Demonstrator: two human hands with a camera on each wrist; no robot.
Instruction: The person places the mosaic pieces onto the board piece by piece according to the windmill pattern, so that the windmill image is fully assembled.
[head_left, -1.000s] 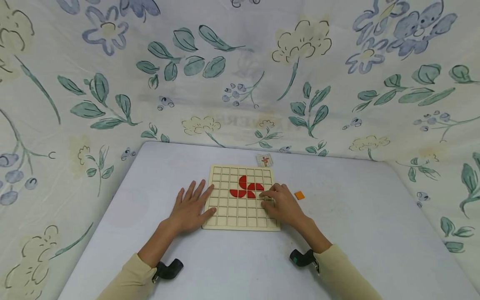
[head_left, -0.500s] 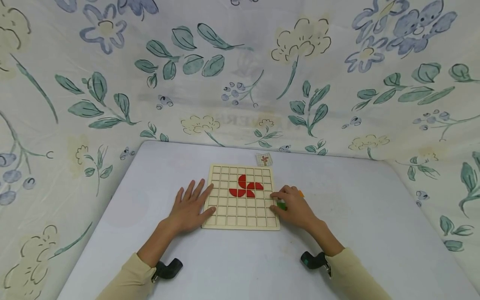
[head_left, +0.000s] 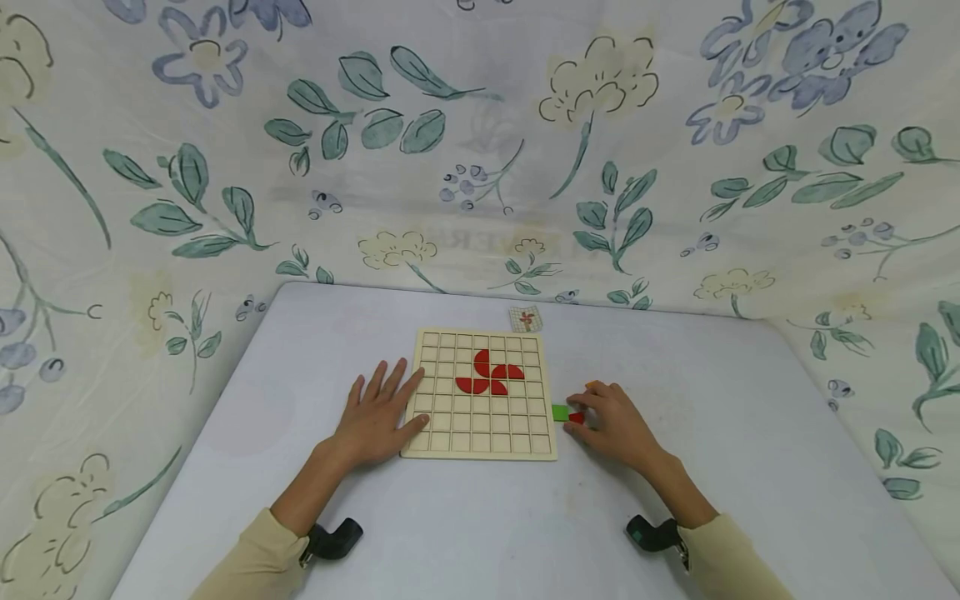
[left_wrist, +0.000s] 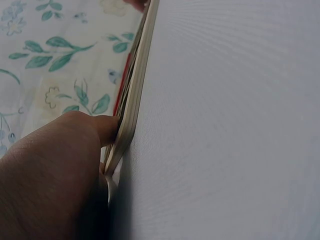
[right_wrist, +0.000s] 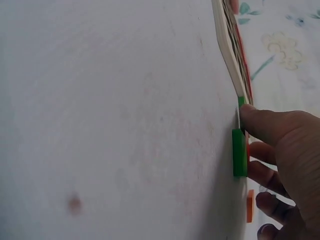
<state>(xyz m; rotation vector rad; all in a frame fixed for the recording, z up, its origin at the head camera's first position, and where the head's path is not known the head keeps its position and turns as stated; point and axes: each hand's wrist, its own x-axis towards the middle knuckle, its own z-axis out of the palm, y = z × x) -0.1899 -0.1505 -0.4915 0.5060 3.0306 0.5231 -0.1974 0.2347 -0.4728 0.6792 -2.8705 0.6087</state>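
A square wooden grid board (head_left: 480, 435) lies on the table, with several red quarter-round tiles (head_left: 471, 386) set in it as a pinwheel. Spread over the board's left edge is my left hand (head_left: 375, 425), fingers straight, thumb on the rim. Just off the right edge, my right hand (head_left: 611, 425) has curled fingers, its thumb and index tips at either side of a loose red tile (head_left: 576, 418). A green tile (head_left: 560, 412) sits between that hand and the board. Low in the right wrist view, a second green tile (right_wrist: 239, 152) shows beside the fingers.
An orange tile (head_left: 592, 385) peeks out behind the right hand. Beyond the board's far edge lies a small pattern card (head_left: 526, 319) with a red pinwheel on a grid. A floral cloth (head_left: 450, 208) hangs behind the white table (head_left: 465, 525).
My right hand has moved from the board's right part onto the table beside it, uncovering the green and red tiles and partly covering the orange one. The left hand stays in place.
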